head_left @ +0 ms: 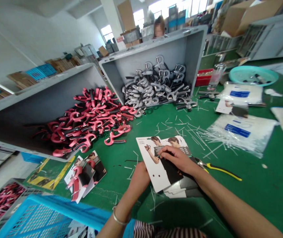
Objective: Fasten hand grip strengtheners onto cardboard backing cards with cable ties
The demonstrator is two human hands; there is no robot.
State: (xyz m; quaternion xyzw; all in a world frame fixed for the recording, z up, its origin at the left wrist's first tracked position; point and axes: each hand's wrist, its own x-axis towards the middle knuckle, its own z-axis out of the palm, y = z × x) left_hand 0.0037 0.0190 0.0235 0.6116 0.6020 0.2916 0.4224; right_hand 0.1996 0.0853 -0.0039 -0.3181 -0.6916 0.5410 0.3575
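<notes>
- The left hand is behind a printed backing card; its fingers are hidden, so how far they close, or whether they grip it, I cannot tell.
- The right hand lies over the card's front, fingers bent and fingertips on it; whether the thumb pinches it I cannot tell.
- That card is tilted above a stack of cards on the green worktable. It pictures a person with a hand grip strengthener; small print at top left and white lines on a dark panel are illegible. Two punched holes sit low down.
- Yellow-and-black pliers lie just right of the stack.
- White cable ties are scattered beyond; two plastic bags nearby bear blue labels, lettering unreadable.
- Left of the hands, pink grip strengtheners rest on similar cards.
- Loose pink strengtheners spill from one grey bin; grey ones fill part of another.
- A white sign with red marks in the background is too small to read.
</notes>
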